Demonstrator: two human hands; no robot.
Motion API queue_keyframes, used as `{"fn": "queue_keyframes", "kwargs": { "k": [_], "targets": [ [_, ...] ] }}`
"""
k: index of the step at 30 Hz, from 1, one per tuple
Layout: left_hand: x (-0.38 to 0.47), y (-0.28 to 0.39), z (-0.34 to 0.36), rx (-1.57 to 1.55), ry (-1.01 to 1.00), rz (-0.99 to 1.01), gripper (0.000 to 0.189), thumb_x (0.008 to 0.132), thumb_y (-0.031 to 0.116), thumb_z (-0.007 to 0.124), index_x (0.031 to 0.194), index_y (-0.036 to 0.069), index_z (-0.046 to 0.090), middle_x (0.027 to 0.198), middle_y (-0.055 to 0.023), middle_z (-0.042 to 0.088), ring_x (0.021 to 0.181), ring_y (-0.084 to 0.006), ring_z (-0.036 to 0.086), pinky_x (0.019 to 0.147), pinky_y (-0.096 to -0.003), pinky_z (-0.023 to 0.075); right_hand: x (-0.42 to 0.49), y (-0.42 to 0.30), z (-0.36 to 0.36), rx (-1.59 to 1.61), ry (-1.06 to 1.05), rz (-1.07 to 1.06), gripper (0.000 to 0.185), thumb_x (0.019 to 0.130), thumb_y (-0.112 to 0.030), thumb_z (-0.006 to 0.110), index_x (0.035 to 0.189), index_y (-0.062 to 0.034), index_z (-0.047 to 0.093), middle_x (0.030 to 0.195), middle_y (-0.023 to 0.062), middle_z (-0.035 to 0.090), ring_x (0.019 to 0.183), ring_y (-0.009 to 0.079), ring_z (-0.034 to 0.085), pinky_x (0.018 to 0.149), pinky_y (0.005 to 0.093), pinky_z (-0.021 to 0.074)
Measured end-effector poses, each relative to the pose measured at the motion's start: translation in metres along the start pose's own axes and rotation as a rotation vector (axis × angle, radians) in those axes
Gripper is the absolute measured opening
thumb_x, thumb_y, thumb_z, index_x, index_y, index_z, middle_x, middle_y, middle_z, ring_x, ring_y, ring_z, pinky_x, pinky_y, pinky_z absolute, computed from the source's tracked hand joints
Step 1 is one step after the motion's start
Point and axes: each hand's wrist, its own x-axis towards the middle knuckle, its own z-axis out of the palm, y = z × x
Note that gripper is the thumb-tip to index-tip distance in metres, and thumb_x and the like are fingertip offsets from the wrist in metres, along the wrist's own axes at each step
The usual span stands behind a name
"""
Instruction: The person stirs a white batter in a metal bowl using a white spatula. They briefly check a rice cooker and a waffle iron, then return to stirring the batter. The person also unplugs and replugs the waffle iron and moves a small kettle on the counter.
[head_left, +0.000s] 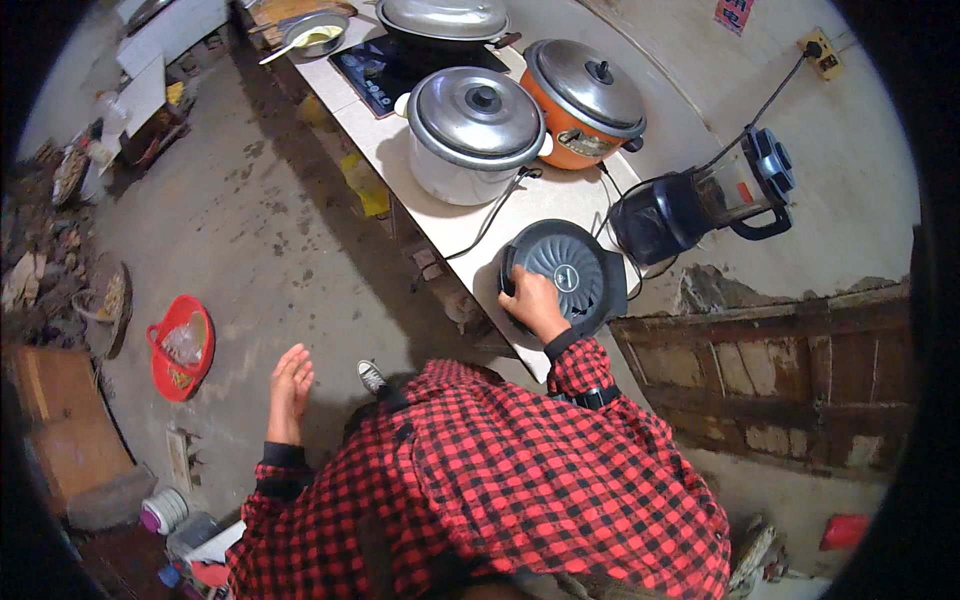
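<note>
My right hand (535, 300) is closed on the side handle of a round dark electric griddle (592, 259), whose lid has a fan-like ribbed pattern. The griddle rests at the near end of the counter (480, 232). Away from it, my left hand (291, 382) hangs over the floor, fingers extended, holding nothing. Beyond the griddle stand a white pot (461, 176) with a metal lid and an orange rice cooker (581, 146), also lidded. To the right of the griddle is a blender (667, 214) with a dark base and a clear jug.
At the counter's far end are a black induction cooktop (367, 71), a large lidded pan (442, 19) and a metal bowl (315, 49). Cables cross the counter. A red basket (178, 386) stands on the floor at left. Low wooden panelling (757, 375) lies right.
</note>
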Motion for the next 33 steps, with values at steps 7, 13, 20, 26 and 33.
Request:
{"fn": "queue_keyframes", "kwargs": {
  "k": [7, 13, 20, 26, 33],
  "targets": [
    [0.074, 0.047, -0.06, -0.005, 0.047, -0.13, 0.033, 0.092, 0.019, 0.051, 0.124, 0.011, 0.05, 0.11, -0.0001, 0.057, 0.093, -0.0104, 0.053, 0.079, -0.0254, 0.0448, -0.007, -0.027, 0.006, -0.118, 0.017, 0.271, 0.029, 0.074, -0.023, 0.067, 0.083, -0.0011, 0.051, 0.076, 0.0179, 0.062, 0.07, 0.0351, 0.062, 0.06, 0.0434, 0.05],
    [0.142, 0.087, -0.036, 0.143, -0.094, -0.188, 0.034, 0.092, 0.021, 0.051, 0.125, 0.011, 0.049, 0.113, 0.0, 0.056, 0.094, -0.0105, 0.053, 0.085, -0.027, 0.0433, 0.01, -0.033, 0.02, -0.196, 0.075, 0.321, 0.022, 0.072, -0.014, 0.064, 0.08, -0.0017, 0.049, 0.074, 0.0161, 0.059, 0.071, 0.0322, 0.062, 0.06, 0.0399, 0.051],
    [0.19, 0.143, -0.015, 0.349, -0.097, -0.197, 0.031, 0.09, 0.023, 0.058, 0.119, 0.011, 0.055, 0.102, 0.0032, 0.061, 0.079, -0.0082, 0.058, 0.07, -0.0229, 0.0475, 0.02, -0.039, 0.015, -0.033, 0.18, 0.467, 0.026, 0.074, -0.017, 0.067, 0.086, -0.0007, 0.051, 0.081, 0.017, 0.06, 0.079, 0.0346, 0.061, 0.068, 0.0432, 0.0494],
    [0.204, 0.171, 0.043, 0.674, -0.371, -0.197, 0.024, 0.092, 0.019, 0.052, 0.113, 0.009, 0.055, 0.084, 0.0013, 0.062, 0.068, -0.0083, 0.055, 0.059, -0.0227, 0.0464, -0.044, -0.071, 0.028, 0.324, 0.515, 0.518, 0.038, 0.079, -0.021, 0.065, 0.113, -0.0062, 0.056, 0.103, 0.0156, 0.059, 0.094, 0.0341, 0.058, 0.079, 0.0421, 0.0482],
    [0.148, 0.163, 0.159, 0.905, -0.63, -0.136, 0.028, 0.093, 0.02, 0.05, 0.116, 0.004, 0.051, 0.077, -0.0008, 0.058, 0.065, -0.0104, 0.052, 0.06, -0.0245, 0.0445, -0.163, -0.046, 0.057, 0.639, 0.611, 0.788, 0.029, 0.081, -0.023, 0.062, 0.107, -0.0091, 0.061, 0.095, 0.0112, 0.066, 0.086, 0.0283, 0.063, 0.073, 0.038, 0.05]
  ]
}}
